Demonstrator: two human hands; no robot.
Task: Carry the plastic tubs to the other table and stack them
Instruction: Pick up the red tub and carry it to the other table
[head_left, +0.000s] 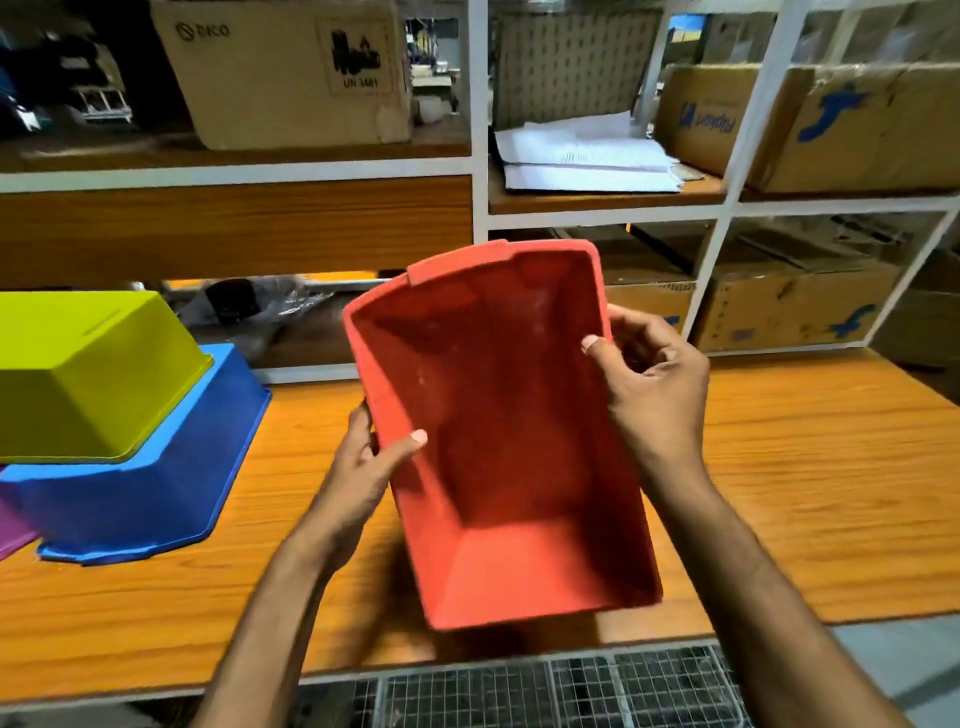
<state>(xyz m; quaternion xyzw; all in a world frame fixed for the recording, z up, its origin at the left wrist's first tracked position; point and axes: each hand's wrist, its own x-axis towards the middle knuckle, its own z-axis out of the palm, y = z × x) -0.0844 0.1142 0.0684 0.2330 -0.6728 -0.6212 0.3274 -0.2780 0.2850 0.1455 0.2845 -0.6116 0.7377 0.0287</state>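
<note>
I hold a red plastic tub (498, 447) above the wooden table (810, 493), tilted so its open inside faces me. My left hand (369, 467) grips its left rim, thumb inside the tub. My right hand (649, 384) grips the right rim, thumb over the edge. At the left of the table stands a stack of upside-down tubs: a yellow-green tub (88, 374) on a blue tub (156, 488), with a purple tub (13, 530) showing at the frame edge beneath.
A white-framed shelf unit rises behind the table, holding cardboard boxes (291, 73), a paper stack (587, 150) and more boxes (779, 306) lower right. A clear plastic bag (249, 306) lies behind the stack. A wire grid (545, 691) shows below the table's front edge.
</note>
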